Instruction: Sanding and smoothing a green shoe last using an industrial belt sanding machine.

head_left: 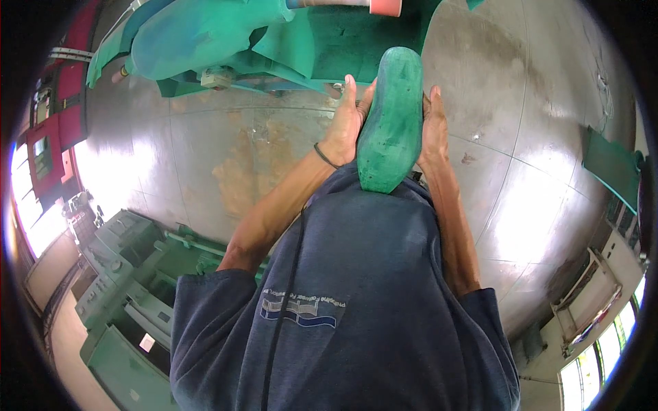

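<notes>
A green shoe last (pixel 391 123) stands out in front of my chest, its worn, scuffed sole face toward me. One end points away and the other comes close to my dark shirt. My left hand (pixel 347 127) grips its left side, thumb raised and fingers partly behind it. On the opposite side, my right hand (pixel 434 127) holds the last with its thumb up, and the fingers curl out of sight. A dark band circles my left wrist. Just past the last is a green, dust-coated machine (pixel 205 41).
A pink-red cylinder end (pixel 385 7) juts from the machine at the top. Behind my left arm stands a green machine (pixel 130 274) with a lathe-like body. Grey floor (pixel 205 151) with brown stains surrounds me. At right are a green panel (pixel 610 164) and a cream frame (pixel 593 294).
</notes>
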Demonstrator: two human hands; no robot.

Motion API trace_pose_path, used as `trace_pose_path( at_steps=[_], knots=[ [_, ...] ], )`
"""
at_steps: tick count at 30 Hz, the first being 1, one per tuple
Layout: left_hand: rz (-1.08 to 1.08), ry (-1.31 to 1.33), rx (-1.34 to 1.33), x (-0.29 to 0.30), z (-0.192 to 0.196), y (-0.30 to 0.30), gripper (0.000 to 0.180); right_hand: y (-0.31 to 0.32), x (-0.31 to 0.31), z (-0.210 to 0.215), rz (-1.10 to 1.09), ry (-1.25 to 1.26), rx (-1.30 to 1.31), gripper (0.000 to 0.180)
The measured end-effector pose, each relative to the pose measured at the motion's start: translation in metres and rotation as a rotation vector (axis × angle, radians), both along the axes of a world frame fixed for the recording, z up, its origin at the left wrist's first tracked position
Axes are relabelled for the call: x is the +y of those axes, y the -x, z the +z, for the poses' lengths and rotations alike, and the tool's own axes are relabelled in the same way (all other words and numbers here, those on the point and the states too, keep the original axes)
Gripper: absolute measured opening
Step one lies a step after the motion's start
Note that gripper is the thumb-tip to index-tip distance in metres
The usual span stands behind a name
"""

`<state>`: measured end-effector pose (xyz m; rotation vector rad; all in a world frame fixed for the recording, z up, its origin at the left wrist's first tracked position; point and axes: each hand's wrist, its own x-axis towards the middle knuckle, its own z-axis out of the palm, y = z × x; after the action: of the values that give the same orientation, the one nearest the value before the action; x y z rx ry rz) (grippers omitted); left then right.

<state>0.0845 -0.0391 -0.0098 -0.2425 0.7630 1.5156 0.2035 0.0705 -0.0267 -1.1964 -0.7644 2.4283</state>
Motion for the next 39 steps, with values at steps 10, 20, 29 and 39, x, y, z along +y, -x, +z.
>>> trace_pose_path(
  at_steps=[10,20,29,39],
  knots=[
    [0.101,0.013,0.039,0.001,0.009,-0.011,0.083,-0.005,0.005,0.006,0.029,-0.082,0.033,0.074],
    [-0.097,0.145,0.536,0.014,0.004,0.004,0.069,0.004,0.015,0.011,0.187,-0.170,0.008,0.078],
    [0.159,-0.141,-0.082,0.026,-0.020,0.049,0.031,0.017,0.025,0.058,0.438,-0.207,-0.102,0.077],
    [0.064,-0.012,0.109,0.044,0.002,0.068,0.032,0.034,0.036,0.078,0.372,-0.066,-0.130,0.079]
  ],
)
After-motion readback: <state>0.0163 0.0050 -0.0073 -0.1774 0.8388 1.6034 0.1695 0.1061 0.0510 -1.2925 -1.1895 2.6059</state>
